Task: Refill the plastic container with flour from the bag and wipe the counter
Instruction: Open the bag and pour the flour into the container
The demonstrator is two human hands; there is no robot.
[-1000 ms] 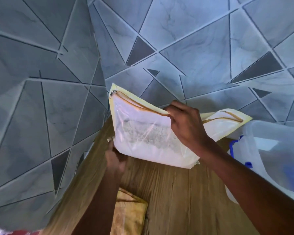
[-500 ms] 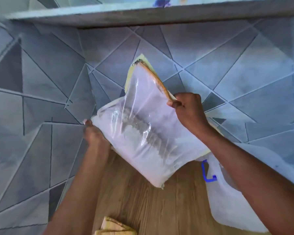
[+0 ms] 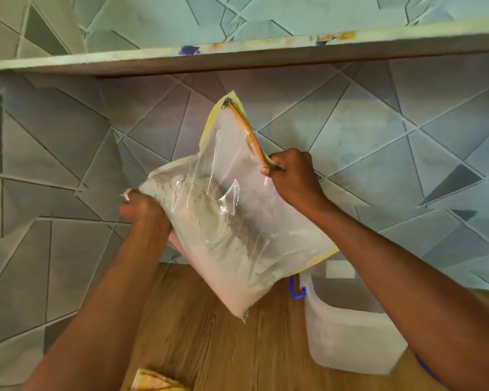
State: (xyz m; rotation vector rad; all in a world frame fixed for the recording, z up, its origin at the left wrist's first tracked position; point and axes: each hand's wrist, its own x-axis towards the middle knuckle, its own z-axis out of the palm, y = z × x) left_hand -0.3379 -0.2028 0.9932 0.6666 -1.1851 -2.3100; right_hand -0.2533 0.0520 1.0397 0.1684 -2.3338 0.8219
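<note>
Above the wooden counter (image 3: pixel 198 342), left hand (image 3: pixel 141 210) grips the clear zip-top flour bag (image 3: pixel 226 221) low, right hand (image 3: pixel 291 176) pinches its zipper edge — tilt slowly over the translucent plastic container (image 3: pixel 347 337) just beside.

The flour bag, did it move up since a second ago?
Yes. The flour bag now hangs tilted, clear of the wooden counter, with its zipper corner close below the shelf.
</note>
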